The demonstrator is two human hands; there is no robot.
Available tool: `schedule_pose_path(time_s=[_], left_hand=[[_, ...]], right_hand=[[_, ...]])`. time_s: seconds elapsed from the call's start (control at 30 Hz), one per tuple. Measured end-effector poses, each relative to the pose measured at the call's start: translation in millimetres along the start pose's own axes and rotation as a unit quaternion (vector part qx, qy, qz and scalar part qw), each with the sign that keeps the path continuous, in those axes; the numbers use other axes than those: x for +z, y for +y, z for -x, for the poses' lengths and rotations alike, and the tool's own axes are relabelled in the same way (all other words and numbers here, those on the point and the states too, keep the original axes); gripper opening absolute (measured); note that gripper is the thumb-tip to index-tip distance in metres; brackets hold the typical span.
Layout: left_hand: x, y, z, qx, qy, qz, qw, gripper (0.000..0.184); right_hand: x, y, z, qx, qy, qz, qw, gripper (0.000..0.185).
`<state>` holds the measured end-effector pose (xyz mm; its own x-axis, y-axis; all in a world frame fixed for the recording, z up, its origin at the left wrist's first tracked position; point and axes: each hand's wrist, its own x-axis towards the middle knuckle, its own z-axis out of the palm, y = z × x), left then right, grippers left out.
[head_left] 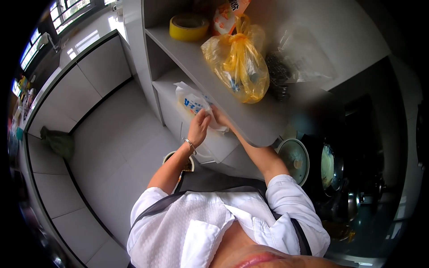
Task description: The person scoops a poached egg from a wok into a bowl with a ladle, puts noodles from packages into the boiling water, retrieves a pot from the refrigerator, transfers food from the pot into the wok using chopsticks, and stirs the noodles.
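Note:
A white plastic bag with blue lettering (191,103) is in front of me, beside the lower shelf. My left hand (199,127), with a bracelet at its wrist, pinches the near edge of this bag between thumb and fingers. My right hand (220,118) reaches in under the upper shelf board and is against the bag's right side. The bag hides its fingertips, so I cannot make out their grip. What the bag contains does not show.
On the upper shelf (167,47) are a yellow tape roll (188,33) and a knotted yellow plastic bag (243,67). A lidded pot (295,161) stands at right, near my right arm. Below my left forearm is a round bin (192,164). A green bag (58,142) rests by the left cabinets.

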<state>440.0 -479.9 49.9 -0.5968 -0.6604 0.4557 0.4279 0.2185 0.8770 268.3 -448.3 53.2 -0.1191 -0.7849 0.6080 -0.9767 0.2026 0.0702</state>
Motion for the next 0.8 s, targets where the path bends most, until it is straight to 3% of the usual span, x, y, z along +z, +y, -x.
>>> schedule_pose_path(time_s=[0.3, 0.53, 0.6, 0.67, 0.73, 0.8], left_hand=[[15.3, -28.9, -9.4, -0.008, -0.001, 0.042, 0.999, 0.013], [33.7, -27.0, -10.2, -0.049, 0.014, 0.061, 0.997, 0.017], [37.7, -42.2, -16.6, -0.055, 0.063, 0.010, 0.996, 0.019], [40.4, -40.5, -17.8, -0.082, 0.044, -0.012, 0.996, 0.018], [71.2, -44.6, -43.3, -0.103, 0.081, 0.165, 0.978, 0.021], [88.1, -65.8, -49.8, -0.082, 0.100, 0.158, 0.979, 0.027]], right_hand=[[-15.8, 7.7, -11.0, 0.053, -0.022, -0.044, 0.997, 0.021], [-77.9, 32.2, 19.7, 0.049, -0.177, -0.159, 0.970, 0.020], [-106.9, 56.5, 35.7, 0.060, -0.217, -0.144, 0.964, 0.020], [-128.4, 80.6, 50.0, 0.045, -0.262, -0.098, 0.959, 0.020], [-144.5, 114.7, 66.6, -0.016, -0.301, -0.018, 0.953, 0.019], [-164.5, 144.4, 88.8, -0.097, -0.308, 0.055, 0.945, 0.019]])
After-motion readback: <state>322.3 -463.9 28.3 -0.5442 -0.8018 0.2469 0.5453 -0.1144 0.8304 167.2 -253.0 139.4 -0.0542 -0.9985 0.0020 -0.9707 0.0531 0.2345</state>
